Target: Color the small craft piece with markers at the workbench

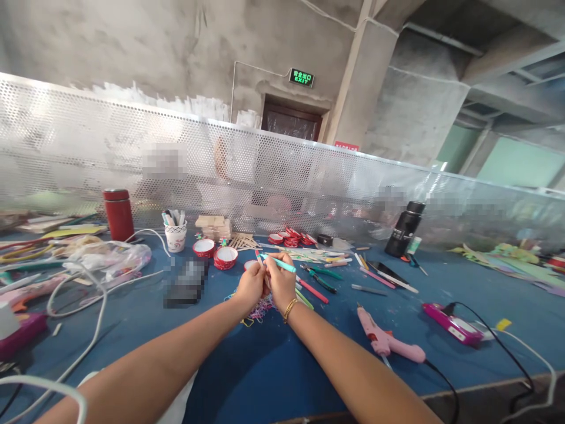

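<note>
My right hand (282,281) is closed around a turquoise marker pen (286,265), which slants with its tip toward the left hand. My left hand (251,285) is closed in a pinch on a small red-tipped piece (258,255); its lower part is hidden by the fingers. Both hands meet just above the blue table. Under them lies a tangle of thin coloured strings (260,312). A red marker (314,291) and green-handled pliers (320,277) lie just right of my right hand. Red-rimmed round pieces (225,257) are stacked beyond my left hand.
A pink glue gun (388,341) and a magenta power strip (454,324) with cords lie to the right. A black bottle (405,228), a red flask (118,215) and a paper cup of pens (175,237) stand toward the perforated metal screen (291,176). White cables (99,330) cross the left side.
</note>
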{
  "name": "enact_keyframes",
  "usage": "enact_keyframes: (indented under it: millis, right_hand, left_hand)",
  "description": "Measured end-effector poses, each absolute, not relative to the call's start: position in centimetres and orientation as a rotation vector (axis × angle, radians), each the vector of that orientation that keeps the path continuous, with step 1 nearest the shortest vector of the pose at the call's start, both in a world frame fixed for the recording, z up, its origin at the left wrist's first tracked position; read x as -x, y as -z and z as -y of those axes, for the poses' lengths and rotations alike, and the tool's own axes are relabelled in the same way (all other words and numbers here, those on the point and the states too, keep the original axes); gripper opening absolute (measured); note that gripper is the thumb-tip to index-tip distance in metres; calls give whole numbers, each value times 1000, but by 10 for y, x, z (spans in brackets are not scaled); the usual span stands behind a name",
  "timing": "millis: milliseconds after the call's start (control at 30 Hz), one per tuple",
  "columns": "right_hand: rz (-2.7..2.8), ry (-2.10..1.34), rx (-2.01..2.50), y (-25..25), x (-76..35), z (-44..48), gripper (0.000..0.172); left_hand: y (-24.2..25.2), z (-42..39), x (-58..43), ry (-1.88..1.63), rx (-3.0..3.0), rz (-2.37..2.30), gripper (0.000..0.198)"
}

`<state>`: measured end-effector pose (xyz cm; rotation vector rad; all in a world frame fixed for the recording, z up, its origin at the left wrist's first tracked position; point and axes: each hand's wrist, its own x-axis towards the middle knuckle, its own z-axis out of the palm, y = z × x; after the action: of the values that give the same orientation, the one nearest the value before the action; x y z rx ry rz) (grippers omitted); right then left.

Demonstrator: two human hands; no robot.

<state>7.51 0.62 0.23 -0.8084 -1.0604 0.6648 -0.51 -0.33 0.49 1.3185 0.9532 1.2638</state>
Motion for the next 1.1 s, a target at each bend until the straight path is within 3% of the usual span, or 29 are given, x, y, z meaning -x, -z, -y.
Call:
enact_keyframes:
  millis: [1100]
  right_hand:
    - [1130, -552, 855, 3, -78, -12, 22]
  left_hand:
    - [0, -2, 4, -1302, -1353, -946, 30]
